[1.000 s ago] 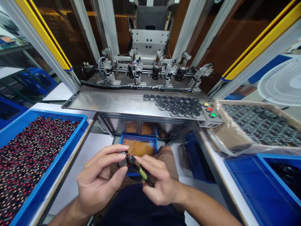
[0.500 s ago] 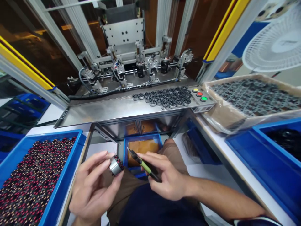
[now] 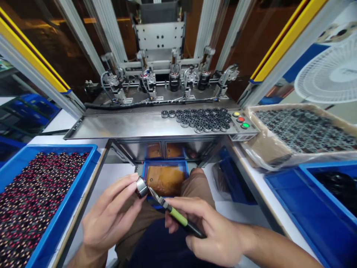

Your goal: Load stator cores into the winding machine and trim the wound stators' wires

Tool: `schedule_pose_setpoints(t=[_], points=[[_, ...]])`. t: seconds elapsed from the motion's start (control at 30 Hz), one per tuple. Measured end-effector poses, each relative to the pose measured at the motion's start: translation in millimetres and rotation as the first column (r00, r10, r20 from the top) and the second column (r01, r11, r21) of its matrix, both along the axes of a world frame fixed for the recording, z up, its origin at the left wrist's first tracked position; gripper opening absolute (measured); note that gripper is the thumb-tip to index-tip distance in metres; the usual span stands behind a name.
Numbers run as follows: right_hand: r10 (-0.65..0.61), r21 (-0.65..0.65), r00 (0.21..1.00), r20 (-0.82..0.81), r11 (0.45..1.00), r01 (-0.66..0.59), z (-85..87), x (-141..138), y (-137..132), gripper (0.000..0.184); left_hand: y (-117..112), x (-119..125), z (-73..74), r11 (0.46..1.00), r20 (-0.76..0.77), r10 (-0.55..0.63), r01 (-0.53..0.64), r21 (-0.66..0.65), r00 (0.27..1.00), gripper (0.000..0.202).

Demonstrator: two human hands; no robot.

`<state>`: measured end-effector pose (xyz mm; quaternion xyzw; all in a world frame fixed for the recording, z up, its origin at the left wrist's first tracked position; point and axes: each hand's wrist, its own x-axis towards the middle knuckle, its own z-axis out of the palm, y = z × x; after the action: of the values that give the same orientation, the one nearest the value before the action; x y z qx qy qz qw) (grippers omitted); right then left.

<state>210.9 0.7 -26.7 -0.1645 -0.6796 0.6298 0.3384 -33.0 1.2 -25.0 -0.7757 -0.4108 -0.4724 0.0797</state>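
Observation:
My left hand (image 3: 111, 219) pinches a small round metal motor part (image 3: 141, 187) between thumb and fingertips, over my lap. My right hand (image 3: 214, 232) grips a thin pointed tool with a green and black handle (image 3: 178, 217). Its metal tip reaches up and left to the part and touches its lower right side. Both hands hover in front of the metal work shelf (image 3: 117, 126).
A blue bin of red-and-copper wound parts (image 3: 30, 193) is at left. Several dark round parts (image 3: 200, 119) lie on the shelf beside three coloured buttons (image 3: 240, 120). A lined box of dark parts (image 3: 301, 130) and a blue bin (image 3: 315, 208) stand at right. A small blue tray (image 3: 166, 178) sits below.
The tool tip, held apart from the part half a second ago, now touches it. My left hand has turned the part so its metal side shows. The camera view swung back level.

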Motion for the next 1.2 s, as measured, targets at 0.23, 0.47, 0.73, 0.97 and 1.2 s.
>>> schedule_pose_setpoints(t=[0.23,0.47,0.73,0.97,1.2], points=[[-0.001,-0.047,0.999,0.044,0.999,0.003,3.5,-3.8,1.4,0.079,-1.1,-6.5,-9.9,0.99,0.159,-0.119,0.13,-0.057,0.98,0.088],[0.007,-0.102,0.999,0.037,0.995,-0.004,8.1,-7.7,3.5,0.083,-2.0,-7.2,-7.7,0.983,0.197,-0.167,0.18,-0.047,0.966,0.087],[0.038,-0.151,0.994,0.105,0.988,-0.022,9.4,-8.2,3.9,0.075,-2.6,-7.7,-7.1,0.984,0.193,-0.162,0.172,-0.035,0.968,0.087],[0.008,-0.145,0.983,0.185,0.989,0.019,14.7,-9.7,7.7,0.051,-2.3,-6.4,-4.9,0.988,0.174,-0.141,0.151,-0.041,0.975,0.083],[-0.108,-0.179,0.962,0.251,0.972,0.155,10.2,-5.0,6.0,0.048,1.0,-3.7,2.7,0.987,0.14,-0.158,0.16,0.001,0.977,0.076]])
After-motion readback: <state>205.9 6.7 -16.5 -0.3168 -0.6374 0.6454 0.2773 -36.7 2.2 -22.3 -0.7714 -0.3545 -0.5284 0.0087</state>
